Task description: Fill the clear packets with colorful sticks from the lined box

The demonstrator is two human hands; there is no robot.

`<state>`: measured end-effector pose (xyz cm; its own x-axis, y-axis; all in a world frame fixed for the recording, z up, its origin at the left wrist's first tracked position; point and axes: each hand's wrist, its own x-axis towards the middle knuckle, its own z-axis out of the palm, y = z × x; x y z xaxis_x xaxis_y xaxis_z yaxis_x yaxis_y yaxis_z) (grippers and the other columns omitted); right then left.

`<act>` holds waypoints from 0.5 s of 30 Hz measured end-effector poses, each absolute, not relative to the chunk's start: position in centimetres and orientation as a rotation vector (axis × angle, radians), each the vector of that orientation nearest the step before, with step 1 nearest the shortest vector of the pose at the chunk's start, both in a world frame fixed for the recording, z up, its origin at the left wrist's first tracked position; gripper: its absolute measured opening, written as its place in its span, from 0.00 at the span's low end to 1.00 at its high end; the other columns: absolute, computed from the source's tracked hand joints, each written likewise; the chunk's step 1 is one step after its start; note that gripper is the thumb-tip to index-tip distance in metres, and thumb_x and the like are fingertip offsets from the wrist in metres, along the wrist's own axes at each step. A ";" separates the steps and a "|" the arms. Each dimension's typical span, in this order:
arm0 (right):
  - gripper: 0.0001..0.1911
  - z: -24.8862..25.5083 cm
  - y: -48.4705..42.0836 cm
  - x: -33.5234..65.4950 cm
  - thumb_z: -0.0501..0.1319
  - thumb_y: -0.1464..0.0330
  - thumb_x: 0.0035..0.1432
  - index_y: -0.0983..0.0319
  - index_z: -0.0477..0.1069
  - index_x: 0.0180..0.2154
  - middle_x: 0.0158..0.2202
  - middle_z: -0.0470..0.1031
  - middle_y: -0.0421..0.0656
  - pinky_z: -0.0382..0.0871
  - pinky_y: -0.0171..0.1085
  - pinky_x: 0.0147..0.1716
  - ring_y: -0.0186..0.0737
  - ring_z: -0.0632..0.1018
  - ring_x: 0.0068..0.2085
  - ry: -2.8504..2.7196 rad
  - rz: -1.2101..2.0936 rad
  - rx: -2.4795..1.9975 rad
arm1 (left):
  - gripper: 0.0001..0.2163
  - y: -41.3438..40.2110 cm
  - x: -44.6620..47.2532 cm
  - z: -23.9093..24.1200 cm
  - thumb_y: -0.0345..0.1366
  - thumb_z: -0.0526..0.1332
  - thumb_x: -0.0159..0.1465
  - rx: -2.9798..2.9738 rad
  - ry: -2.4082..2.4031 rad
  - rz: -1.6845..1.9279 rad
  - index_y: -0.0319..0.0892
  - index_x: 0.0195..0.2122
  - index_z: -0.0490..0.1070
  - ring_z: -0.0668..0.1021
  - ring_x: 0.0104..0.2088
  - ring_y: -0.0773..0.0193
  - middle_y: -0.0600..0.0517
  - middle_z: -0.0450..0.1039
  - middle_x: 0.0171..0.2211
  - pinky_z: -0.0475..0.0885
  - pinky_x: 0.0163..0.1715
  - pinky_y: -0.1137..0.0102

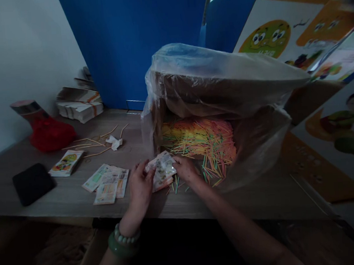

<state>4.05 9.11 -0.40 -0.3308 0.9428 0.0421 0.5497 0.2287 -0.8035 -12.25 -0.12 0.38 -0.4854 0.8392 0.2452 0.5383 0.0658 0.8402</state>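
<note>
Between my two hands is a small printed packet (163,166), part clear and part patterned. My left hand (140,184), with green bracelets at the wrist, grips its left edge with bent fingers. On the packet's right edge, my right hand (184,168) pinches with thumb and fingers. At least one more packet with an orange striped edge (163,184) lies beneath it. Just behind is an opened box lined with a clear plastic bag (190,70), holding many thin coloured sticks (202,140). Some of these sticks spill out on the table near my right hand.
Several flat packets (107,185) lie left of my left hand. Farther left are a small printed box (66,163), a black flat object (34,183) and a red bag (51,132). Folded cartons (80,107) are stacked behind. Printed cartons (334,144) stand at right.
</note>
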 end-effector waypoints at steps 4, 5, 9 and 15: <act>0.02 0.4 9.3 4.2 0.57 0.69 0.52 0.60 0.67 0.28 0.27 0.69 0.37 0.61 0.33 0.31 0.35 0.70 0.30 -1.663 1.196 -1.138 | 0.26 0.8 -11.8 0.8 0.44 0.70 0.52 1.011 1.758 1.499 0.39 0.51 0.75 0.75 0.31 0.63 0.47 0.75 0.40 0.70 0.32 0.69; 0.03 0.6 9.3 4.1 0.58 0.68 0.51 0.60 0.66 0.28 0.26 0.68 0.36 0.62 0.32 0.31 0.35 0.69 0.29 -1.677 1.301 -1.061 | 0.27 1.0 -11.6 1.0 0.44 0.72 0.49 0.904 1.599 1.492 0.38 0.49 0.75 0.76 0.31 0.63 0.47 0.76 0.40 0.71 0.32 0.69; 0.07 2.0 10.9 3.0 0.56 0.66 0.56 0.61 0.71 0.31 0.29 0.72 0.39 0.66 0.33 0.34 0.36 0.72 0.31 -2.006 1.396 -0.962 | 0.20 1.7 -10.9 1.8 0.41 0.75 0.43 0.518 1.247 1.465 0.37 0.36 0.78 0.79 0.30 0.59 0.48 0.80 0.32 0.74 0.33 0.67; 0.16 4.2 17.8 -0.8 0.56 0.73 0.60 0.66 0.77 0.47 0.49 0.77 0.55 0.66 0.38 0.47 0.47 0.76 0.50 -2.620 0.185 -1.560 | 0.13 1.2 -11.8 1.0 0.36 0.72 0.46 0.448 1.295 1.504 0.39 0.33 0.80 0.80 0.30 0.59 0.49 0.82 0.31 0.75 0.33 0.67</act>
<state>-0.80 17.77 4.16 -0.4758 0.8794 0.0126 0.8690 0.4723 -0.1477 -11.80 1.18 1.00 -0.3770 0.8638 -0.3341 -0.4584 0.1394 0.8777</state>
